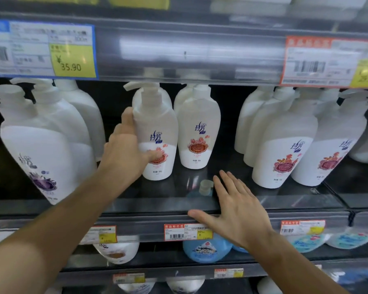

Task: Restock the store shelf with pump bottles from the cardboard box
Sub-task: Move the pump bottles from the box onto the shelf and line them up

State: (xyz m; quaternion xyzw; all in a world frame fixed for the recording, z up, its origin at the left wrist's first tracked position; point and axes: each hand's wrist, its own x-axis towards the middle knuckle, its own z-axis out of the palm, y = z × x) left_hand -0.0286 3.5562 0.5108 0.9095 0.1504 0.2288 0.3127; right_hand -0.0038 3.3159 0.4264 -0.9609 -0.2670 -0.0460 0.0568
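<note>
My left hand grips a white pump bottle with a red flower label, standing upright on the dark shelf. A matching bottle stands right beside it, with more behind both. My right hand lies flat and open on the shelf's front edge, fingers spread, holding nothing. A small translucent cap lies on the shelf just left of its fingertips. The cardboard box is not in view.
Larger white pump bottles stand at the left and right. The shelf above hangs low with price tags. Lower shelves hold blue and white bottles. A gap lies between the middle and right bottle groups.
</note>
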